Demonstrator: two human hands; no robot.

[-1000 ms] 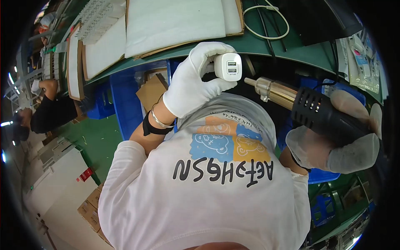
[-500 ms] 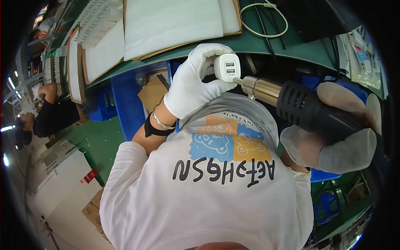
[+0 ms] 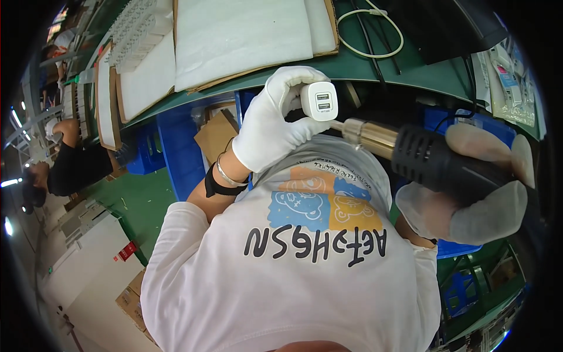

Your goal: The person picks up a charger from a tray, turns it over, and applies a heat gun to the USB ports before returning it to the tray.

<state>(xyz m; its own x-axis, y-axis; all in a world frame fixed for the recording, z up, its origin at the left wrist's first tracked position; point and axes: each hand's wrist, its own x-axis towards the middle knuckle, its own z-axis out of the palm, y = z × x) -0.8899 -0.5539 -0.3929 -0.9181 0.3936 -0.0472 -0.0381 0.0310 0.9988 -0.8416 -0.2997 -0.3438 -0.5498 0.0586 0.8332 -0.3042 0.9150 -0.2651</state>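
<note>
Between thumb and fingers, my left hand [image 3: 274, 120] in a white glove grips a small white USB charger [image 3: 320, 101] with two ports facing me. My right hand [image 3: 469, 188], gloved in thin whitish fabric, is wrapped around the black body of a hot-air gun [image 3: 419, 154]. The gun's metal nozzle [image 3: 369, 138] points left, and its narrow tip is right beside the lower edge of the charger; whether they touch I cannot tell. Both hands are above my lap, just before the table edge.
A green table [image 3: 281, 69] carries a white foam sheet [image 3: 243, 35] on cardboard, several white pieces [image 3: 138, 32] at the left and a looped white cable [image 3: 402, 35]. Blue bins [image 3: 176, 146] stand below. Plastic bags [image 3: 510, 82] lie at right; another person [image 3: 79, 161] is far left.
The charger has dropped slightly and tilted in my left hand, its port face turning a little. The nozzle has shifted slightly right and down. Both hands keep their holds.
</note>
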